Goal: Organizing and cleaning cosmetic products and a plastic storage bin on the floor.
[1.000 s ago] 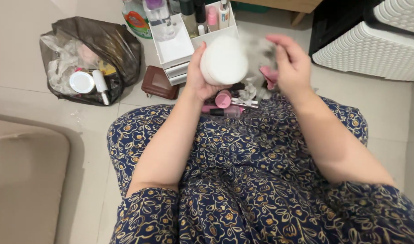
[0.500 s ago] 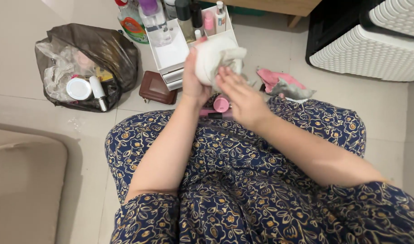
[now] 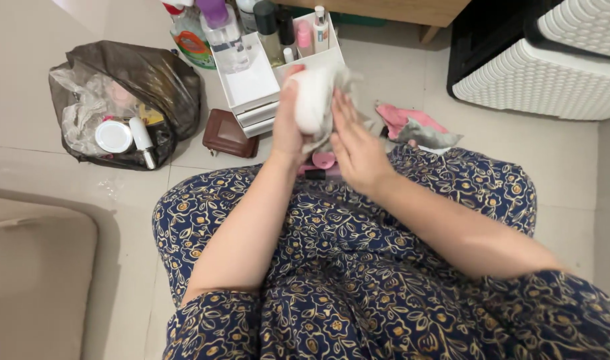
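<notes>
Black trash bag (image 3: 161, 77) lies on the floor well left of the white organizer (image 3: 251, 87). My left hand (image 3: 288, 130) clasps a white jar (image 3: 311, 100) just in front of the organizer. My right hand (image 3: 355, 150) presses a grey cloth (image 3: 338, 83), fingers flat, against the jar.

Single head view, looking steeply down, close over lap and tiled floor (image 3: 411, 87); no second view.

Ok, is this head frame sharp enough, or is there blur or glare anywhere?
Head view: even indoor light, soft shadows. The left hand and white jar are slightly motion-blurred, as is the right hand with the grey cloth. The dark plastic bag shows mild sheen; floor and patterned dress are sharp.
</notes>
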